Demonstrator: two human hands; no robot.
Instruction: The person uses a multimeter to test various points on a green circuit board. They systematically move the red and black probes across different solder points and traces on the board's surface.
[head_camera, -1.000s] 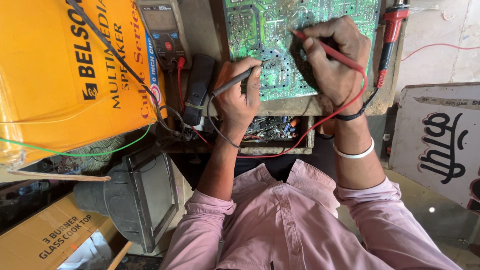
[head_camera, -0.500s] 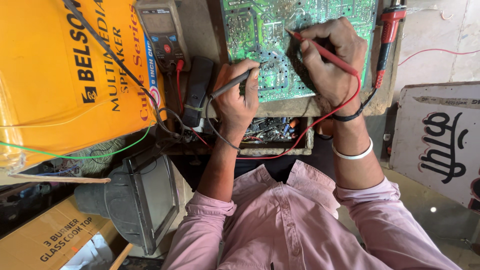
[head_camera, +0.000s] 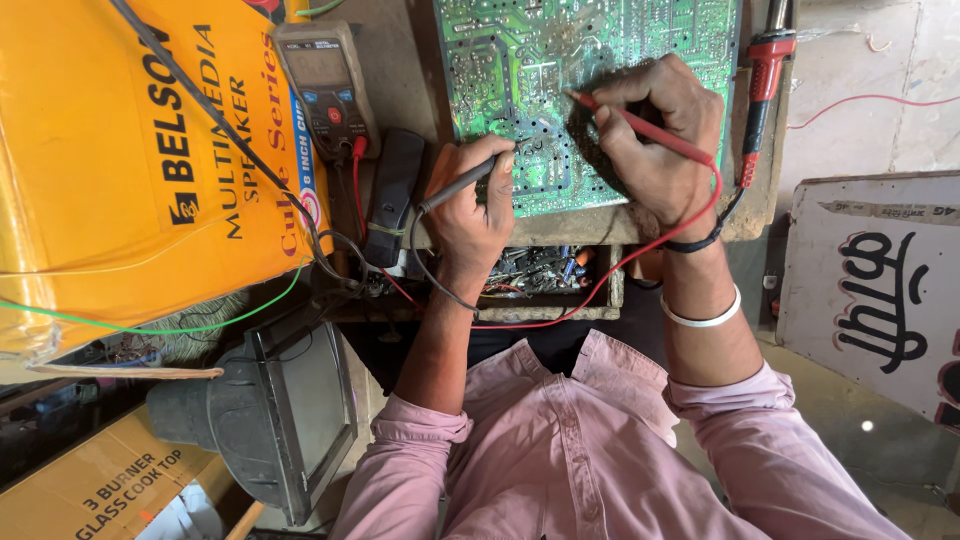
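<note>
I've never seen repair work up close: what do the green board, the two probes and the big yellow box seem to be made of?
The circuit board looks like rigid glossy laminate: green coating with pale printed lines. The red probe and black probe look like moulded plastic, smooth and evenly coloured. The yellow box seems cardboard under shiny film, judging by its glare and creases.

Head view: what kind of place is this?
Likely a small electronics repair bench. The left hand and right hand hold test probes on a green circuit board, with a multimeter and a soldering iron beside it.
</note>
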